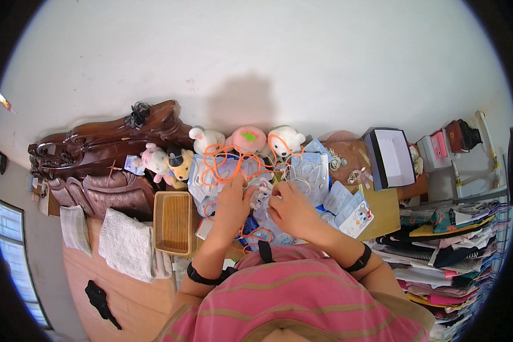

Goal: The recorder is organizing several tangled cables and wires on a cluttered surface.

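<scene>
My left hand (231, 205) and my right hand (294, 211) face each other over a heap of cables and clear plastic packaging. Both hands have bent fingers close to a small whitish item (263, 188) in the gap between them. Whether either hand grips it is too small to tell. A tangled orange cord (240, 160) loops above the left hand, with part of it running over a white plush bear (285, 143). White cables (301, 175) lie in loops beyond the right hand, partly over a clear plastic tray (318, 169).
Plush toys, among them a pink one (248, 139), line the wall. A tan plastic basket (176, 222) stands left, beside the bed (124, 273). At right are printed cards (355, 220), an open box (393, 158) and a rack of hanging clothes (449, 256).
</scene>
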Available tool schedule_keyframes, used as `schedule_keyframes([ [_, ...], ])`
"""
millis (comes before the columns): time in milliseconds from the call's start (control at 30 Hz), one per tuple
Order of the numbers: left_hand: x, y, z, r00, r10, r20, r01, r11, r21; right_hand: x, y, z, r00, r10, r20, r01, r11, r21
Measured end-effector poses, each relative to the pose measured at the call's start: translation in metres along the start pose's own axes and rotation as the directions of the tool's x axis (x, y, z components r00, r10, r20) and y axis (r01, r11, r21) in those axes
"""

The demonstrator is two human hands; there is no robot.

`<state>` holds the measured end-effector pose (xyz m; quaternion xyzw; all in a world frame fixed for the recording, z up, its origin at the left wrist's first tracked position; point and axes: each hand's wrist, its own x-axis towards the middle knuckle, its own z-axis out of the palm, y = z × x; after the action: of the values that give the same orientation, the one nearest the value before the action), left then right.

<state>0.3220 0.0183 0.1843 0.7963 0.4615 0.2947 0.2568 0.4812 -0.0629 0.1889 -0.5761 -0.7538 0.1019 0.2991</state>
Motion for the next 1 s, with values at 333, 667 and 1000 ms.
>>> schedule_keyframes([
  [333,-0.007,0.012,0.000,0.792,0.302,0.531,0.158,0.739,-0.655,0.042,0.031,-0.028,0.938,0.342,0.052,-0.249,0.561,0.789],
  [667,-0.008,-0.007,0.028,0.986,-0.132,-0.106,0.093,0.946,-0.311,0.001,0.012,0.027,0.993,0.068,-0.102,-0.053,0.988,0.144],
  [1000,-0.005,0.005,0.025,0.997,-0.009,-0.080,-0.005,0.985,-0.174,0.014,0.005,0.002,0.959,0.270,-0.088,-0.189,0.840,0.509],
])
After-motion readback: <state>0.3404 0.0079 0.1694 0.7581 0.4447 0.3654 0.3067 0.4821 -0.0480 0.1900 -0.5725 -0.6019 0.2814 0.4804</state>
